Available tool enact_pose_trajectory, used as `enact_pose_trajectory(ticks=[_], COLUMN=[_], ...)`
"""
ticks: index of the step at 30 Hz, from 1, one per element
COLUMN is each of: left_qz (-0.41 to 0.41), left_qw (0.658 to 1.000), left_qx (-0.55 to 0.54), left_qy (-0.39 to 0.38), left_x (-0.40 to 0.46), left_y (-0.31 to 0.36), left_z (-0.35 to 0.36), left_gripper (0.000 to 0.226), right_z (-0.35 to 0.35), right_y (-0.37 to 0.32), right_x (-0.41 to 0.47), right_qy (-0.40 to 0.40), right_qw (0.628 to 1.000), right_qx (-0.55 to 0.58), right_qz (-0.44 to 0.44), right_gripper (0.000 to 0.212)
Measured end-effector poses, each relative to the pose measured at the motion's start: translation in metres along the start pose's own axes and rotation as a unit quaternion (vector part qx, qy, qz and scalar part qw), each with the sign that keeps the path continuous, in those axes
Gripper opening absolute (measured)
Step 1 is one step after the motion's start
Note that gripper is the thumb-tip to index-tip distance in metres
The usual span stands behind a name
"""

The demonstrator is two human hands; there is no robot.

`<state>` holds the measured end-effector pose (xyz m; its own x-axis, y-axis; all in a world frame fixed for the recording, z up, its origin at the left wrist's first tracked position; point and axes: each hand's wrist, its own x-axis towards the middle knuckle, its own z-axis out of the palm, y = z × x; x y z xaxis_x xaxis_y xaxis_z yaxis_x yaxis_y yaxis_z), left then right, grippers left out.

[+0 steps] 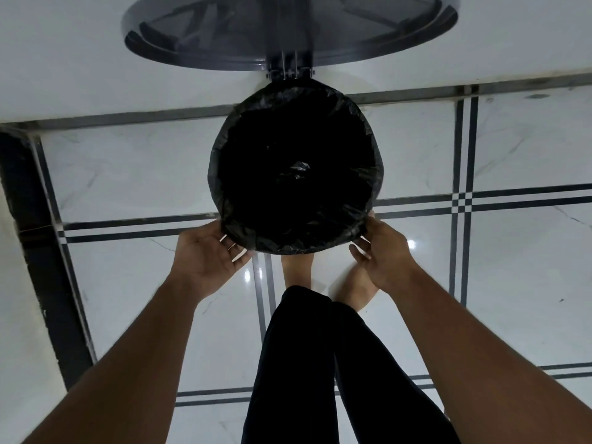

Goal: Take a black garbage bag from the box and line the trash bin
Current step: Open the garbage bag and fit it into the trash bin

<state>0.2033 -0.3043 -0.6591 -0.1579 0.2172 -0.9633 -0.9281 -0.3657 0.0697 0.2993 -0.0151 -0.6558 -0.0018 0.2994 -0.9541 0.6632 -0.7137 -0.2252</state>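
Note:
I look straight down into a round trash bin whose rim is wrapped by a black garbage bag [296, 241]; the bag's dark inside fills the opening. The bin's grey lid [224, 56] stands flipped open at the far side on its hinge. My left hand [208, 254] is at the near left of the rim, palm up, with fingers reaching under the bag's folded edge. At the near right of the rim my right hand [382, 251] touches the bag with relaxed fingers. The bag box is not in view.
The bin stands on a glossy white tiled floor [512, 251] with dark double stripes. A white wall runs behind the lid. A black strip [41, 251] edges the floor at the left. My legs in dark trousers and bare feet [298, 267] stand just in front of the bin.

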Motion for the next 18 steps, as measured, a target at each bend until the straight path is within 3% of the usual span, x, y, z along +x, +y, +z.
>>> enact_pose_trajectory(ticks=[4,8,11,14,18], left_qz=[-0.026,-0.043,-0.015,0.015,0.019], left_qw=[0.999,0.992,0.979,0.964,0.958], left_qx=[0.023,0.114,0.189,0.237,0.218], left_qy=[0.005,0.019,0.078,0.119,0.183], left_x=[0.001,0.001,0.007,0.017,0.026], left_y=[-0.009,-0.019,-0.023,-0.022,-0.017], left_z=[0.003,0.012,0.018,0.017,0.01], left_gripper=[0.015,0.019,0.031,0.02,0.012], right_z=[-0.005,-0.006,-0.003,0.001,0.005], right_y=[-0.004,0.0,0.005,0.003,-0.005], right_x=[-0.001,-0.006,-0.009,-0.007,-0.004], right_qy=[0.008,-0.02,-0.013,0.043,0.036], right_qw=[1.0,0.999,0.999,0.995,0.997], right_qx=[0.001,0.009,-0.034,-0.093,-0.073], right_qz=[0.006,0.032,0.025,0.001,-0.001], right_gripper=[0.016,0.03,0.013,0.018,0.01])
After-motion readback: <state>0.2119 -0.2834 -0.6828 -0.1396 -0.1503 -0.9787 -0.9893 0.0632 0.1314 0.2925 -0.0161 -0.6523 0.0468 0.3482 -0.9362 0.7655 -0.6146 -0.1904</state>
